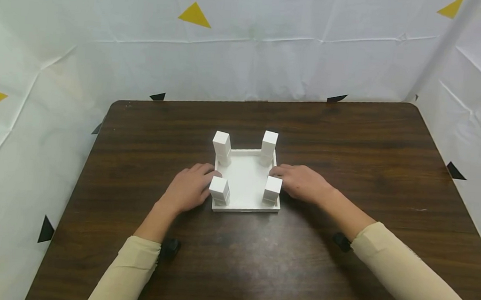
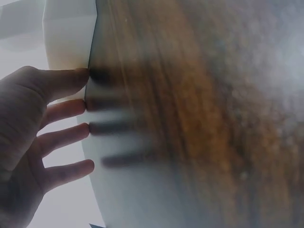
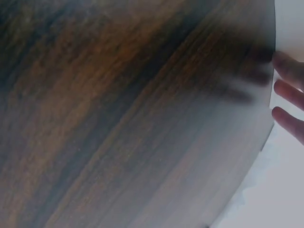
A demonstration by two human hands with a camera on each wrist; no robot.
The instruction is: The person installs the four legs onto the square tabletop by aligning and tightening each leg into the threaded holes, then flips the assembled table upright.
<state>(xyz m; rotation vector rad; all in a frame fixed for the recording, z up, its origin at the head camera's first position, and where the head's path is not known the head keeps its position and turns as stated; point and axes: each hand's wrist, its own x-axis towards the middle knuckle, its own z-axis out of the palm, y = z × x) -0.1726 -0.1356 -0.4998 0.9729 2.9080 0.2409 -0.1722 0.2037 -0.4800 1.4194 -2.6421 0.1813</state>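
Observation:
A white square tray (image 1: 245, 178) with a low rim lies in the middle of the brown table. White square posts stand upright at its corners: a back left post (image 1: 222, 145), a back right post (image 1: 268, 145), a front left post (image 1: 219, 189) and a front right post (image 1: 272, 189). Seams suggest stacked blocks. My left hand (image 1: 188, 186) touches the tray's left side, with fingertips by the front left post. In the left wrist view the left fingers (image 2: 64, 137) look straight and spread. At the right rim rests my right hand (image 1: 301, 182), its fingertips partly hidden.
The dark wood table (image 1: 351, 144) extends around the tray on all sides. White sheeting (image 1: 246, 70) with yellow and black triangles hangs behind and at both sides. Dark wrist devices show under the left sleeve (image 1: 129, 263) and the right sleeve (image 1: 405, 266).

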